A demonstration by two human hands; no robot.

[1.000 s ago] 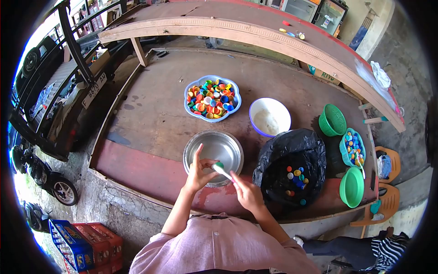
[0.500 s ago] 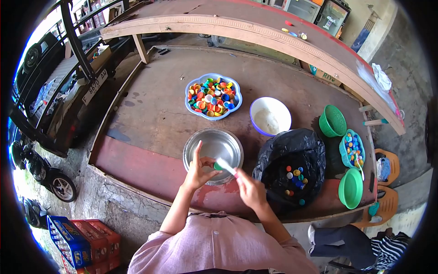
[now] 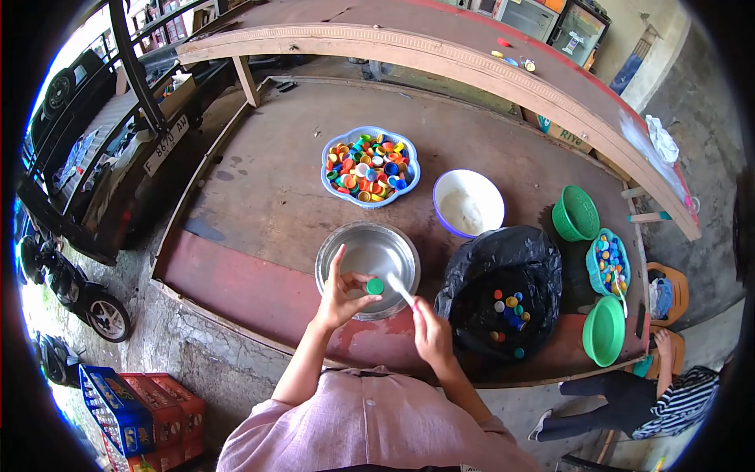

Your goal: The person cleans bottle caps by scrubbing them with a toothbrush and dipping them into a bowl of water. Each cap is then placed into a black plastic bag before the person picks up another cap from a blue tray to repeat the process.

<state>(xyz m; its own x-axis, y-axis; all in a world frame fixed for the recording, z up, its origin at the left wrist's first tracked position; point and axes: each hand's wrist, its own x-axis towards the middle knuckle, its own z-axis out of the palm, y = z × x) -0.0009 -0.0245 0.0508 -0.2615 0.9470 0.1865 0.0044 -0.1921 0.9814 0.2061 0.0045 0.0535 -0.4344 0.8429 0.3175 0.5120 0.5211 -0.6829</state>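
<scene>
Over the near rim of a steel bowl (image 3: 329, 245), my left hand (image 3: 340, 299) pinches a green cap (image 3: 375, 286) between thumb and fingers, index finger raised. My right hand (image 3: 432, 334) grips a brush with a whitish head (image 3: 399, 285) and pinkish handle. The brush head is just right of the cap, apart from it. Shallow water seems to lie in the bowl. Beyond it stands a blue scalloped basket (image 3: 325, 175) heaped with coloured caps. A black plastic bag (image 3: 503, 250), open at the top, holds several caps to the right of my right hand.
A white and purple bowl (image 3: 487, 193) stands behind the bag. Further right are a green basket (image 3: 576, 212), a light-blue basket (image 3: 593, 275) of caps and a green basin (image 3: 604, 331). A wooden shelf edge (image 3: 440, 63) crosses the far side. Another person (image 3: 629, 401) is at lower right.
The brush has moved off the green cap to the right, and the cap now shows its flat face. The other person has shifted, with an arm now visible by the orange chair.
</scene>
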